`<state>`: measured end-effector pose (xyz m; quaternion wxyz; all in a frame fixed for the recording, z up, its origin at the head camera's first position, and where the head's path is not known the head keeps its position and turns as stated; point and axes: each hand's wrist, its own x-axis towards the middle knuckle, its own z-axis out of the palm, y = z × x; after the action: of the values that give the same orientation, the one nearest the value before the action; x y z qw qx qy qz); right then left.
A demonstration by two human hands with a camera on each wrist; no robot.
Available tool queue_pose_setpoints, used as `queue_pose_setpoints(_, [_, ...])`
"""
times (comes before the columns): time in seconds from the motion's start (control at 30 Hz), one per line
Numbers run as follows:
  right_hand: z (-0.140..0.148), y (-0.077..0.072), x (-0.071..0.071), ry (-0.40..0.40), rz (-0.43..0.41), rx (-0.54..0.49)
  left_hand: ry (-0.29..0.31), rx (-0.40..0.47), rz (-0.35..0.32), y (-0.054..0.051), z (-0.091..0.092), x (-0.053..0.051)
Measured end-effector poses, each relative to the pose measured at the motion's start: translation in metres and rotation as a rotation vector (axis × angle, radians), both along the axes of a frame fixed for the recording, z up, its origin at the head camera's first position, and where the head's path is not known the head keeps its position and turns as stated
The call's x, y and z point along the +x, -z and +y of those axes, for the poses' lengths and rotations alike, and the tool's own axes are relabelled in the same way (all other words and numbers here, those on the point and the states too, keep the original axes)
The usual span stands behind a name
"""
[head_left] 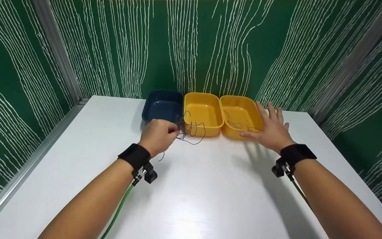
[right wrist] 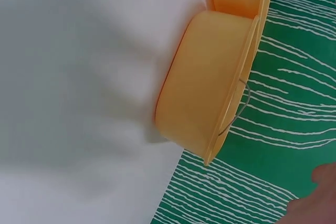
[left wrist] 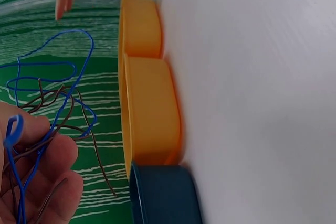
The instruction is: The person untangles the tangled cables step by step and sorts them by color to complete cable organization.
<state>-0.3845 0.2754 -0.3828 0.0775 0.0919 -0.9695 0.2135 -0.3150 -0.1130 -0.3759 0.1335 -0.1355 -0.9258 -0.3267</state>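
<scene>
Well forward, both arms (head_left: 330, 189) extend: left fingers (left wrist: 60, 153) pinch wires (left wrist: 69, 94), right fingers (head_left: 272, 112) spread wide.

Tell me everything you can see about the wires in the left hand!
The wires are thin and bendy-looking, some blue and some brown, and look plastic-coated. They're in a loose tangle of loops and kinks, with ends poking out. The left hand grips them with curled fingers above the white table. From the head camera, loops show in front of the middle yellow bin; I can't tell whether any touch it.
</scene>
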Motion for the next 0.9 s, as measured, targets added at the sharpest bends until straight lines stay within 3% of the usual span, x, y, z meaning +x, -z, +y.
queue_pose_setpoints(0.4, [-0.013,-0.003,0.035,-0.088,-0.004,-0.048,-0.003,0.015,-0.031,0.0,0.006,0.005])
queue_pose_setpoints(0.9, [-0.042,0.003,0.057,-0.272,-0.051,-0.225,0.035,0.017,-0.038,0.004,0.015,0.005])
